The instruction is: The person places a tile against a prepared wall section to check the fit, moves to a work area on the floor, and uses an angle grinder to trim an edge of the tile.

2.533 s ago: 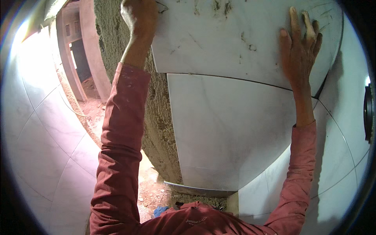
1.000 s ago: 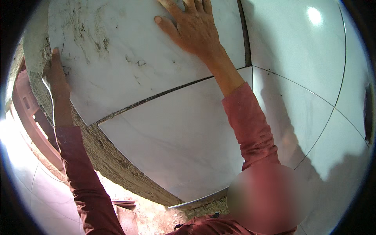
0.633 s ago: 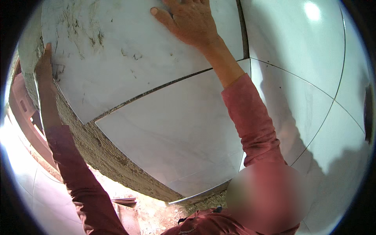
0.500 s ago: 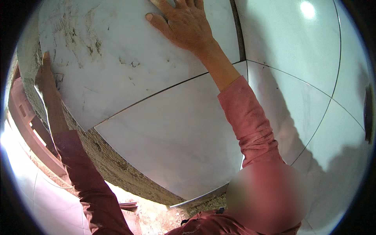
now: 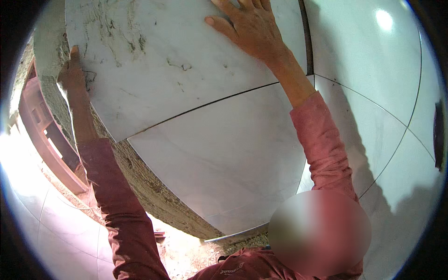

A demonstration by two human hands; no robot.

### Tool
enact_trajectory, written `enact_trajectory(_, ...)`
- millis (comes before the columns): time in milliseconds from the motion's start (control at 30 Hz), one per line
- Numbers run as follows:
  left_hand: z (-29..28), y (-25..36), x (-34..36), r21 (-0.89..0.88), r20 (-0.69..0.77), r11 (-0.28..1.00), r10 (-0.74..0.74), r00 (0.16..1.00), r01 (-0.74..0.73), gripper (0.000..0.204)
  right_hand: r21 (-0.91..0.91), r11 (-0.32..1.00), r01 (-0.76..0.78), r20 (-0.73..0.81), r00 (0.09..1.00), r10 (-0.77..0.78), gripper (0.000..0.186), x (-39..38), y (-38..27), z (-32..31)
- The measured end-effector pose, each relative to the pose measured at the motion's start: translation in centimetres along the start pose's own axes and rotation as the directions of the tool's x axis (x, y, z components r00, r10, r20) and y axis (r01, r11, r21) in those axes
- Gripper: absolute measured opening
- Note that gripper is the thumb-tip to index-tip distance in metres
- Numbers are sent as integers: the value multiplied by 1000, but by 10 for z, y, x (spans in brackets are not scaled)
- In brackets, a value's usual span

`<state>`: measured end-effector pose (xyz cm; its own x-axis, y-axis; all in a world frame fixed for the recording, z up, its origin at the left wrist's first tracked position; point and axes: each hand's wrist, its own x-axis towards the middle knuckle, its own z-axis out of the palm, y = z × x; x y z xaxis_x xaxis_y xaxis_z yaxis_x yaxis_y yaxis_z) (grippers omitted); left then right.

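Observation:
A white marbled tile (image 5: 154, 84) with grey mortar smears fills the upper middle of the wall, above another white tile (image 5: 219, 163), with a thin dark seam between them. My left hand (image 5: 72, 79) grips the upper tile's left edge, a fingertip pointing up along it and the other fingers partly hidden. My right hand (image 5: 252, 32) lies on the tile's upper right face with fingers spread, its fingertips partly out of view. A darker gap runs along the tile's right edge.
Rough mortared wall (image 5: 158, 182) shows left of the lower tile. Tiled wall (image 5: 364, 56) meets it on the right, with a dark object (image 5: 437, 135) at the rim. At left are an opening (image 5: 51, 135) and bright tiling (image 5: 70, 224); below lies a sunlit rubble floor (image 5: 182, 247).
The view has swung, placing both hands and tiles further left than at the start. The seam between upper and lower tiles looks narrower than a second ago. Both hands remain on the upper tile.

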<state>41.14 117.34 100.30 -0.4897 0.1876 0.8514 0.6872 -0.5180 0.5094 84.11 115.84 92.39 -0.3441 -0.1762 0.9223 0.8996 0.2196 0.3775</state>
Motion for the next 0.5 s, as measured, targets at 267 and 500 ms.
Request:
enact_trajectory(267, -12, 6, 12, -38, 98, 997, 71, 993, -67, 76, 269, 962, -45, 101, 995, 18, 89, -100, -65, -15)
enact_trajectory(500, -9, 40, 3, -107, -5, 993, 52, 999, -53, 72, 225, 972, -72, 8, 997, 72, 97, -96, -70, -14)
